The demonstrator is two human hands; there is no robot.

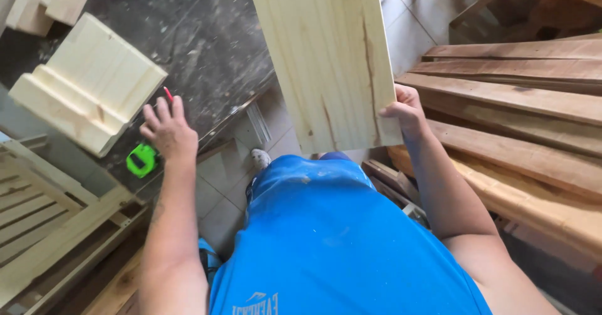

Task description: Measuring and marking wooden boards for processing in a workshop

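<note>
Right hand (406,111) pinched the pale board's (329,58) near edge, its length running away; left hand (168,133) spread just beside the green tape measure (142,160).

Pale yellow board (329,58) with dark brown streaks, bright green tape measure (142,160), red pencil (168,93), blue shirt (332,240)

**Both arms out, hands apart**

The left hand (168,133) reaches forward, palm down, fingers spread and loose. The right hand (406,111) is raised with the elbow bent, its grip closed, thumb turned inward. Both forearms are bare.
</note>
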